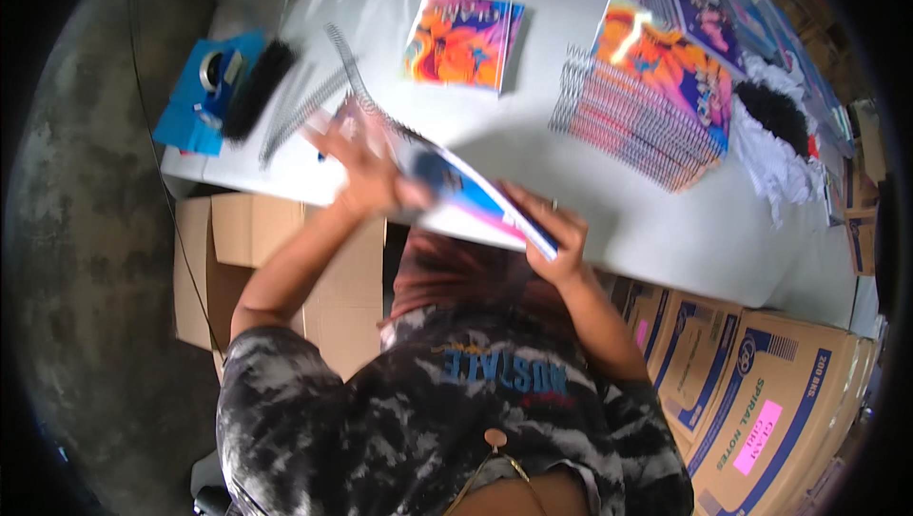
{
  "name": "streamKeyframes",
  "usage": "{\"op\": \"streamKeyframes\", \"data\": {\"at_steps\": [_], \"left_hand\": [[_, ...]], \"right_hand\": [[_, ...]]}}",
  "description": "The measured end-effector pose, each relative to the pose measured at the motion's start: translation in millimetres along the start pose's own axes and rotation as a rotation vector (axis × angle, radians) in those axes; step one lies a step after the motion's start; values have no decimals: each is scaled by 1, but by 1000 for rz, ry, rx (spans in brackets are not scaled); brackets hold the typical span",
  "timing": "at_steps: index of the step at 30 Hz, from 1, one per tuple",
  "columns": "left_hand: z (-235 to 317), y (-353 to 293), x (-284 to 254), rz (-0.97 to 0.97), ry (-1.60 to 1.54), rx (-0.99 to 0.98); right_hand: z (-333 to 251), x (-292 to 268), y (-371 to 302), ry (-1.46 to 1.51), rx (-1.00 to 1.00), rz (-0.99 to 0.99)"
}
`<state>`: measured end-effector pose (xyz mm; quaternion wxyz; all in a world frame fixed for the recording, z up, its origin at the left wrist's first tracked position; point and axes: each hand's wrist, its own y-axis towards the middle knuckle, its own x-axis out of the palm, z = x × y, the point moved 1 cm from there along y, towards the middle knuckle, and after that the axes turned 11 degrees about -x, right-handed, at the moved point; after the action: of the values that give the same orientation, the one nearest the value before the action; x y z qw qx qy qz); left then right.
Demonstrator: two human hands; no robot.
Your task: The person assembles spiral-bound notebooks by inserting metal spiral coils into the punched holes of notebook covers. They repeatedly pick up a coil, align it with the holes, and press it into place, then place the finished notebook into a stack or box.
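Note:
My right hand grips the lower right end of a notebook, tilted above the table's near edge with its pages seen edge-on. A loose black spiral coil reaches from the notebook's far left end up over the table. My left hand is blurred by motion beside that end, its fingers and thumb apart; whether it touches the coil is not clear. More loose coils lie just left of it. Ahead on the table is a small stack of colourful orange and purple notebooks.
Spiral-bound notebooks are piled at right on the white table, by white crumpled cloth and a black bundle. At left, a tape roll sits on a blue sheet near a black coil bundle. Cardboard boxes stand below.

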<state>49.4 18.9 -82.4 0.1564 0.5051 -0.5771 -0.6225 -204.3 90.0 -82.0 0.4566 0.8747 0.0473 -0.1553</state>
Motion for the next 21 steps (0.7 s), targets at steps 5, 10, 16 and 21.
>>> {"op": "streamKeyframes", "data": {"at_steps": [5, 10, 16, 21], "left_hand": [[26, -4, -3, -213, -189, -327], [-31, 10, 14, 155, -7, 2], [48, -1, -26, -208, -276, 117], [36, 22, 15, 25, -391, -450]], "right_hand": [[1, 1, 7, 49, -129, 0], [0, 0, 16, 90, -155, -21], [2, 1, 8, -9, -136, -29], [-1, 6, 12, 25, -156, -33]]}}
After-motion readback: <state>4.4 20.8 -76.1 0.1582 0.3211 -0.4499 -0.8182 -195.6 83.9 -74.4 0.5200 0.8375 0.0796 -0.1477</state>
